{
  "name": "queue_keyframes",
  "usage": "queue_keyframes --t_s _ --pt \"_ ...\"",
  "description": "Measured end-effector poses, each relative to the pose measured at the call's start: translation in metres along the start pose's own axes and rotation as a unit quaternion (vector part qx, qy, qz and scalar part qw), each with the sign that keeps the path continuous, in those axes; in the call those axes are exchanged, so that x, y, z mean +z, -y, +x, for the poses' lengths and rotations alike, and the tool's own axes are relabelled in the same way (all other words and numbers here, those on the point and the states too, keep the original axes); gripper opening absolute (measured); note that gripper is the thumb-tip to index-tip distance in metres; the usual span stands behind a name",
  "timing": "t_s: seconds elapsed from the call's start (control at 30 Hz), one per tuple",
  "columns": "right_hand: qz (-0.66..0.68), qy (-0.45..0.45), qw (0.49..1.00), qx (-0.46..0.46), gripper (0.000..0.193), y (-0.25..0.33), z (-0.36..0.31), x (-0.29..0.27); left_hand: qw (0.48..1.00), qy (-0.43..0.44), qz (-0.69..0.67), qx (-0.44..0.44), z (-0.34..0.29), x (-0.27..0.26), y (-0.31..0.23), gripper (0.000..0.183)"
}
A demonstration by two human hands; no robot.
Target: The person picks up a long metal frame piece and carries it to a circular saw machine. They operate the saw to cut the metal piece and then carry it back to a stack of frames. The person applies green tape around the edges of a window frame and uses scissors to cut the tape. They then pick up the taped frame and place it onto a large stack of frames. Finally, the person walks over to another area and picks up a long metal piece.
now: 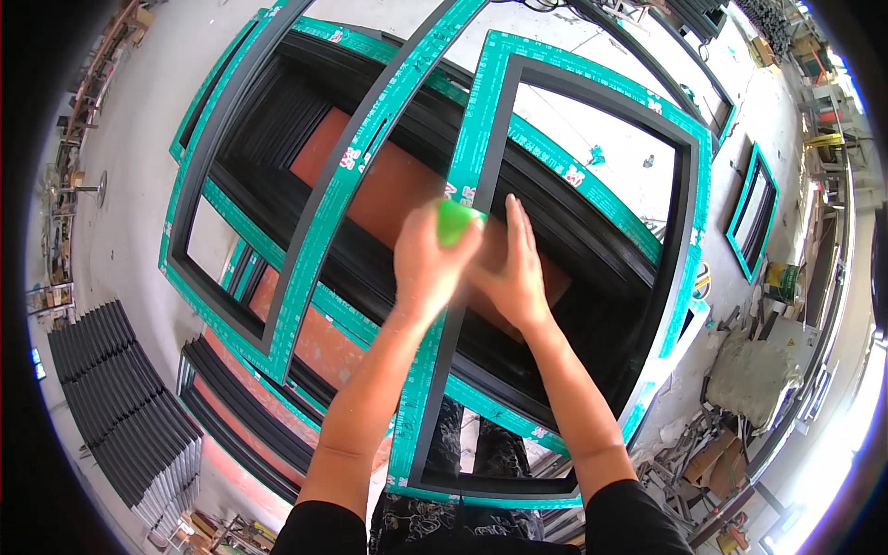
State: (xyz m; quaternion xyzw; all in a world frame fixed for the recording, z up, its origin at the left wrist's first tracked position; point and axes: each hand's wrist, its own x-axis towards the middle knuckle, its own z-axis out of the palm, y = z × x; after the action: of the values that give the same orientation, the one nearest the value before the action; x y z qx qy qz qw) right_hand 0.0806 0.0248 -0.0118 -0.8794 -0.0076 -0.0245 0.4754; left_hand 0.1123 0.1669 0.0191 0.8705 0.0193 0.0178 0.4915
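Observation:
My left hand (430, 254) is closed around a small bright green block-like piece (455, 220), blurred, so its exact kind is unclear. It is at the left bar of a dark grey window frame (477, 120) faced with green printed film. Just across that bar, my right hand (513, 277) has its fingers stretched out, the palm side toward the bar's inner edge. Whether the palm touches the bar is hard to make out. To the left, another green-filmed frame (344, 166) stands tilted. Both frames lie over a stack of black frames, with a reddish-brown board (393, 190) showing inside.
Lower left, a bundle of black ribbed profiles (120, 398) lies on the floor, beside more stacked black frames (245, 416). A small green-edged frame (754, 213) leans at the right. Cardboard and scrap (717, 462) lie along the right side.

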Motion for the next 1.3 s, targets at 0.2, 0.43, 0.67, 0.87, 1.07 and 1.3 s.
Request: queue_keyframes --t_s 0.2,0.43,0.67,0.87,1.07,1.3 --pt "-0.019 0.012 0.991 -0.133 0.074 -0.001 0.015 -0.021 0.993 0.040 0.085 0.070 -0.007 0.024 -0.014 0.031" --pt "-0.193 0.049 0.980 -0.003 0.071 -0.100 -0.001 0.001 0.992 0.044 -0.050 -0.110 0.039 0.018 0.123 0.028" --pt "0.407 0.037 0.875 0.258 0.045 -0.122 0.042 0.101 0.879 0.225 -0.214 -0.361 0.040 0.070 0.191 0.044" --pt "-0.130 0.007 0.990 -0.055 0.039 -0.143 0.012 0.037 0.767 0.113 -0.535 -0.336 0.040 0.001 0.139 0.055" --pt "-0.055 -0.014 0.980 -0.192 0.085 0.015 0.020 -0.021 0.979 0.029 -0.182 -0.092 0.000 -0.009 0.022 0.032" --pt "-0.128 -0.035 0.986 -0.101 0.067 -0.014 0.011 -0.040 0.969 0.073 -0.210 -0.103 0.002 -0.007 0.013 0.040"
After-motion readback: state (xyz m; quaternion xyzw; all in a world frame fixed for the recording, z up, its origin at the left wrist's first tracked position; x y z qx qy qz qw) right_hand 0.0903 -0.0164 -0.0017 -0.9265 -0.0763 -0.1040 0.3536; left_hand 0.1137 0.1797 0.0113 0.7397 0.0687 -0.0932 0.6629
